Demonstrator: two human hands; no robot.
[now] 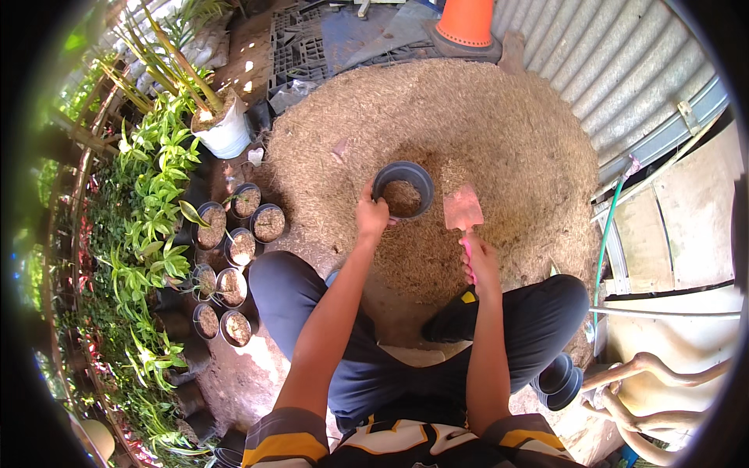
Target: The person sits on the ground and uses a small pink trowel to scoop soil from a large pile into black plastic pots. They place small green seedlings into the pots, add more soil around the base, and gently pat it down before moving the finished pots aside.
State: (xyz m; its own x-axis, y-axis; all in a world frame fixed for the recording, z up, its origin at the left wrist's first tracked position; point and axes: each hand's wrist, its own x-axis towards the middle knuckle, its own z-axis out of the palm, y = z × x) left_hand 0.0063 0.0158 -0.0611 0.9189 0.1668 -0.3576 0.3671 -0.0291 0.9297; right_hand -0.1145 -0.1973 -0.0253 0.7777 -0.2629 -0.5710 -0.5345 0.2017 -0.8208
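Note:
My left hand [374, 215] grips the rim of a round black plastic plant pot [426, 202], which has some brown potting mix [401, 198] inside. To its right, my right hand [481, 264] is closed around the pink handle of a hand trowel [463, 209]. The trowel's reddish, worn blade points away from me, with its tip at loose mix on the large heap of dry, chopped brown plant material [503, 128]. Both hands are over the near part of this heap, where a darker hollow shows around the pot.
Several small filled pots [232, 286] stand at left, beside leafy plants [152, 234] and a white planter bag [225, 137]. An orange cone [466, 23] stands behind the heap. Stacked empty pots [559, 383], a green hose [607, 234] and corrugated sheeting [626, 64] are at right.

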